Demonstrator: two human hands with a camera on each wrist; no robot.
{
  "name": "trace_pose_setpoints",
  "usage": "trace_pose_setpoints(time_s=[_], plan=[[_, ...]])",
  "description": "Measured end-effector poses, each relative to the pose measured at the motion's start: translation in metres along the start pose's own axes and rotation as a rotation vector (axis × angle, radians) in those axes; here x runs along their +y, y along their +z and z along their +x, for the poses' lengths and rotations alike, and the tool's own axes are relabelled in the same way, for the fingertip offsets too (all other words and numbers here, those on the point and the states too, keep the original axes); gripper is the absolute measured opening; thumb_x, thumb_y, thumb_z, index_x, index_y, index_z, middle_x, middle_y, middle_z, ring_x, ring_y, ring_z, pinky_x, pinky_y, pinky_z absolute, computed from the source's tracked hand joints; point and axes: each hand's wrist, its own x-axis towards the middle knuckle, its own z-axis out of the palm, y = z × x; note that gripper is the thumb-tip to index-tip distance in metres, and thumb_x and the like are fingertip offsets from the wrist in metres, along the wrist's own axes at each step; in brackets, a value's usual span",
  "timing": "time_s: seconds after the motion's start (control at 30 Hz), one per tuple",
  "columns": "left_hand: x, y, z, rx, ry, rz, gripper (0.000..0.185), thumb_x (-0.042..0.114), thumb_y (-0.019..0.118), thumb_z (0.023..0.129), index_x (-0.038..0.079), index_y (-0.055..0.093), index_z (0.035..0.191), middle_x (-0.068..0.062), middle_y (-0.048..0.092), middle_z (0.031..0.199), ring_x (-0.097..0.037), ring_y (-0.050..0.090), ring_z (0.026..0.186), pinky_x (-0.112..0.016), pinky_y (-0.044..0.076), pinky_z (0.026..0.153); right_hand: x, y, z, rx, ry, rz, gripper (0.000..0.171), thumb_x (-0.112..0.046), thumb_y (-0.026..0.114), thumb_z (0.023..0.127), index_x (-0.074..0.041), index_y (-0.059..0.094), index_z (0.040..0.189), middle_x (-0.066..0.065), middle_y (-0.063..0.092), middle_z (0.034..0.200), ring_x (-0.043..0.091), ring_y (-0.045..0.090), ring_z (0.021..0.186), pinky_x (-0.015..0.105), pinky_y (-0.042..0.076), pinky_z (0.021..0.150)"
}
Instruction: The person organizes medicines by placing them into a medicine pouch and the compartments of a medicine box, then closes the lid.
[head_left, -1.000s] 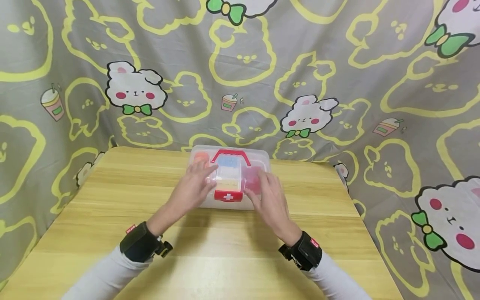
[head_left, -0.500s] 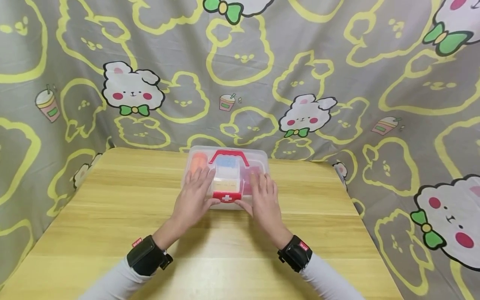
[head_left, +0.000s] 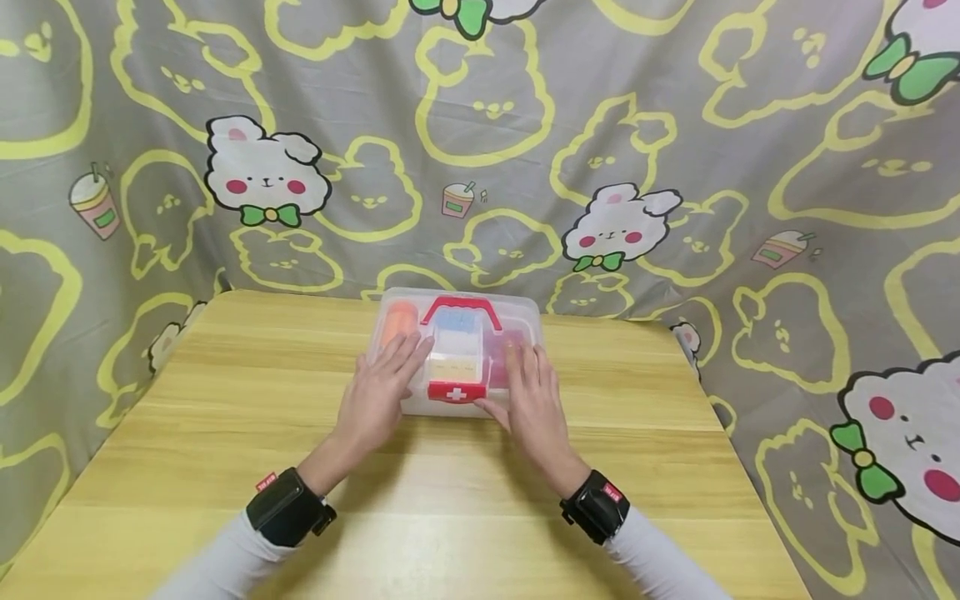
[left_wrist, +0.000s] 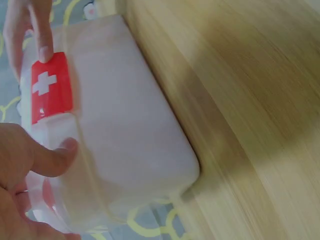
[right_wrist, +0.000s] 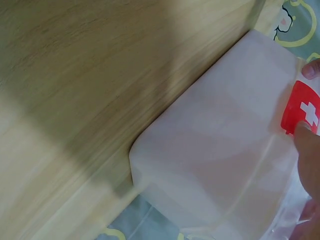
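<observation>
A translucent plastic first-aid box (head_left: 438,409) sits with its lid down, with a red carry handle (head_left: 461,303) lying on top. At its front is a red latch (head_left: 456,392) with a white cross. My left hand (head_left: 372,397) rests on the lid's left side, fingers extended; in the left wrist view its thumb (left_wrist: 60,159) lies beside the latch, near the lid's front edge. On the lid's right side lies my right hand (head_left: 536,408), fingers fairly straight. Its thumb (right_wrist: 304,136) touches the latch's right end in the right wrist view.
The box stands near the back of a wooden table (head_left: 465,517). Through the lid show an orange item (head_left: 400,318), a pink item (head_left: 497,358) and a pile of blue, white and yellowish pieces. A patterned grey curtain (head_left: 510,75) hangs behind and at both sides.
Both hands have come down onto the lid, thumbs reaching the latch. Since then my left thumb has moved left off the latch, while the right thumb stays. The lid remains down.
</observation>
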Motion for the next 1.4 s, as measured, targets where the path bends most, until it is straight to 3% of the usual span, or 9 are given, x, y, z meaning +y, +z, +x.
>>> trace_pose_setpoints(time_s=[0.4, 1.03, 1.13, 1.23, 1.4], plan=[[-0.006, 0.001, -0.002, 0.061, 0.068, 0.049, 0.084, -0.007, 0.078, 0.078, 0.018, 0.047, 0.152, -0.012, 0.052, 0.152, -0.034, 0.05, 0.14, -0.073, 0.047, 0.093, 0.0, -0.003, -0.003, -0.025, 0.008, 0.009, 0.1, -0.047, 0.085, 0.079, 0.002, 0.037, 0.152, 0.027, 0.044, 0.147, 0.047, 0.04, 0.139, 0.061, 0.043, 0.11], [0.008, 0.008, 0.009, 0.051, -0.01, 0.028, 0.084, -0.006, 0.082, 0.077, 0.019, 0.05, 0.151, -0.012, 0.051, 0.153, -0.033, 0.048, 0.143, -0.074, 0.045, 0.096, 0.012, -0.001, -0.002, -0.007, 0.001, 0.054, 0.103, -0.045, 0.085, 0.08, 0.001, 0.032, 0.156, 0.029, 0.042, 0.152, 0.051, 0.038, 0.141, 0.065, 0.04, 0.111], [0.01, 0.008, 0.009, 0.032, -0.017, 0.011, 0.087, 0.005, 0.088, 0.075, 0.016, 0.048, 0.152, -0.013, 0.049, 0.155, -0.034, 0.045, 0.145, -0.077, 0.04, 0.098, 0.013, -0.001, -0.003, -0.002, 0.004, 0.06, 0.102, -0.045, 0.086, 0.079, 0.002, 0.035, 0.154, 0.029, 0.042, 0.151, 0.051, 0.039, 0.141, 0.065, 0.04, 0.111], [0.014, 0.007, 0.008, 0.028, -0.013, 0.022, 0.093, 0.028, 0.092, 0.072, 0.013, 0.047, 0.152, -0.015, 0.048, 0.155, -0.036, 0.045, 0.144, -0.078, 0.034, 0.104, 0.012, -0.001, -0.003, -0.005, 0.015, 0.062, 0.101, -0.047, 0.086, 0.078, 0.002, 0.037, 0.152, 0.029, 0.042, 0.151, 0.051, 0.039, 0.14, 0.065, 0.04, 0.111], [0.017, 0.01, 0.01, 0.076, 0.053, 0.129, 0.102, 0.05, 0.09, 0.066, 0.003, 0.05, 0.147, -0.022, 0.053, 0.148, -0.042, 0.05, 0.139, -0.069, 0.028, 0.116, 0.009, -0.001, 0.001, 0.004, 0.023, 0.047, 0.102, -0.052, 0.084, 0.078, 0.003, 0.039, 0.15, 0.03, 0.044, 0.149, 0.052, 0.042, 0.138, 0.065, 0.04, 0.111]])
